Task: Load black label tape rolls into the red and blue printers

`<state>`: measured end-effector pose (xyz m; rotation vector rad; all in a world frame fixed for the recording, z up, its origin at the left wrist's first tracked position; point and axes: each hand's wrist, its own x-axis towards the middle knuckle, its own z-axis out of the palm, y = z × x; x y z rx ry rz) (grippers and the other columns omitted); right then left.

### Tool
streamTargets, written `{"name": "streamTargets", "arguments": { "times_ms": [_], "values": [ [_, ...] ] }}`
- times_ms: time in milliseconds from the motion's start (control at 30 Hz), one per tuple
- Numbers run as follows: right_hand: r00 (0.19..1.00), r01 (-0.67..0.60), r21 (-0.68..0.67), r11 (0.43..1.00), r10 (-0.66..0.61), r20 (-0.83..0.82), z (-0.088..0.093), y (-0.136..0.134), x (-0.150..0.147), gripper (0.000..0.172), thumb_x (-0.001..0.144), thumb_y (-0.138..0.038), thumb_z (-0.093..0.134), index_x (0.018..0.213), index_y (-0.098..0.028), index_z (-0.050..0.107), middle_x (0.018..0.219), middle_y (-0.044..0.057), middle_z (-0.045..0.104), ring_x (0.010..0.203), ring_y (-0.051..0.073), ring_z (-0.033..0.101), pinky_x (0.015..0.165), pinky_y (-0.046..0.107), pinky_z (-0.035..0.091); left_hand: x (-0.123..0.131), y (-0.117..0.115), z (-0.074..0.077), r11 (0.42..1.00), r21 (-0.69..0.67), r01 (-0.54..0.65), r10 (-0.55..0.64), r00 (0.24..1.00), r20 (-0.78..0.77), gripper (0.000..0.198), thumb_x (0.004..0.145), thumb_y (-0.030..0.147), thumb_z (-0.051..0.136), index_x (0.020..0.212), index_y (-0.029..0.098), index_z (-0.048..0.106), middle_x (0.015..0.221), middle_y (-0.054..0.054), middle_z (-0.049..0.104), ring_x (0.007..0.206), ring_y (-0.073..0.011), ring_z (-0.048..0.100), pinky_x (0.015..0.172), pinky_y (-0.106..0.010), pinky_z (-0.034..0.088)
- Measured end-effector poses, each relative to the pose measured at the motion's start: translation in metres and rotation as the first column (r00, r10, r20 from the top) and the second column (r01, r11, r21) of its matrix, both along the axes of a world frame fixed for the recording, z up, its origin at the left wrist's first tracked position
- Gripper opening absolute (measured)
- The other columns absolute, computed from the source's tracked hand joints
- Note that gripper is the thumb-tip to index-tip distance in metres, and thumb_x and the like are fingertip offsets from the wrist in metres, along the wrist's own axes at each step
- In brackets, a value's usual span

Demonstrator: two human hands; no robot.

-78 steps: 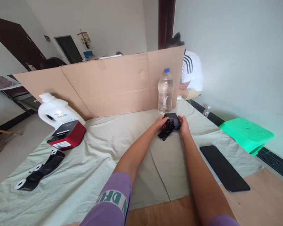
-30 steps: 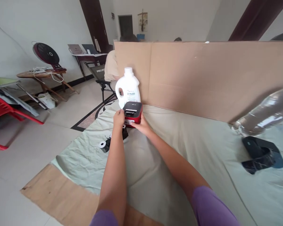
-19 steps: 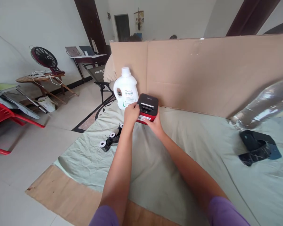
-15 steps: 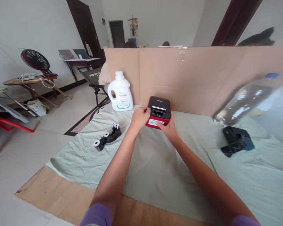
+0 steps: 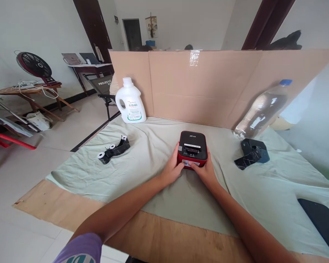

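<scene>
A small red device with a black top (image 5: pixel 192 141) and a white label on its front is between my two hands, over the green cloth (image 5: pixel 153 146). My left hand (image 5: pixel 172 168) grips its left side, the thumb at the front lower edge. On the right side, my right hand (image 5: pixel 207 170) holds it the same way, its thumb near the label. Whether the device's underside touches the cloth is hidden. Several white rolls in black wrapping (image 5: pixel 113 149) lie to the left. To the right sits a dark box-like device (image 5: pixel 259 149) with a black strip in front.
A white jug (image 5: pixel 131 102) stands at the back left before an upright cardboard panel (image 5: pixel 192 87). A large clear bottle (image 5: pixel 263 109) with a blue cap leans at the back right. A black flat object (image 5: pixel 320 223) lies near the right edge. Bare wood (image 5: pixel 153 233) shows in front.
The red device has come nearer and slightly right, held in both hands. My left hand has moved from its upper left side to its lower left side. The camera view has shifted.
</scene>
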<state>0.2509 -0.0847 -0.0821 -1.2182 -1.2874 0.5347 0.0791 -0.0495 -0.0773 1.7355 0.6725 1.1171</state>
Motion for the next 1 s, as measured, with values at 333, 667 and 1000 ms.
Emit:
{"name": "streamTargets", "arguments": {
  "times_ms": [333, 667, 1000],
  "values": [
    [0.985, 0.119, -0.103, 0.988, -0.105, 0.137, -0.005, -0.004, 0.008, 0.110, 0.066, -0.045, 0.084, 0.156, -0.024, 0.024, 0.145, 0.015, 0.052, 0.132, 0.035, 0.050, 0.112, 0.060, 0.037, -0.002, 0.004, -0.002, 0.998, -0.032, 0.047, -0.046, 0.998, 0.032, 0.079, 0.087, 0.016, 0.047, 0.159, 0.027, 0.014, 0.167, 0.000, 0.016, 0.153, -0.0229, 0.016, 0.127, -0.039, 0.015],
    [0.965, 0.159, -0.047, 0.986, -0.145, 0.220, -0.012, -0.003, 0.012, 0.109, 0.070, -0.051, 0.081, 0.157, -0.020, 0.023, 0.148, 0.018, 0.046, 0.134, 0.038, 0.047, 0.110, 0.061, 0.037, -0.012, 0.016, 0.005, 0.924, 0.368, -0.102, 0.201, 0.949, -0.242, 0.053, 0.079, 0.022, 0.061, 0.131, 0.021, 0.047, 0.157, -0.013, 0.036, 0.141, -0.0292, 0.040, 0.114, -0.047, 0.038],
    [0.946, 0.163, 0.009, 0.987, -0.159, 0.283, -0.005, -0.008, 0.012, 0.103, 0.074, -0.040, 0.081, 0.157, -0.027, 0.022, 0.159, 0.012, 0.032, 0.145, 0.034, 0.033, 0.118, 0.058, 0.029, -0.011, 0.018, 0.006, 0.870, 0.449, -0.205, 0.316, 0.930, -0.188, 0.042, 0.077, 0.018, 0.059, 0.119, 0.021, 0.055, 0.134, -0.010, 0.054, 0.125, -0.0272, 0.047, 0.107, -0.045, 0.039]
  ]
}}
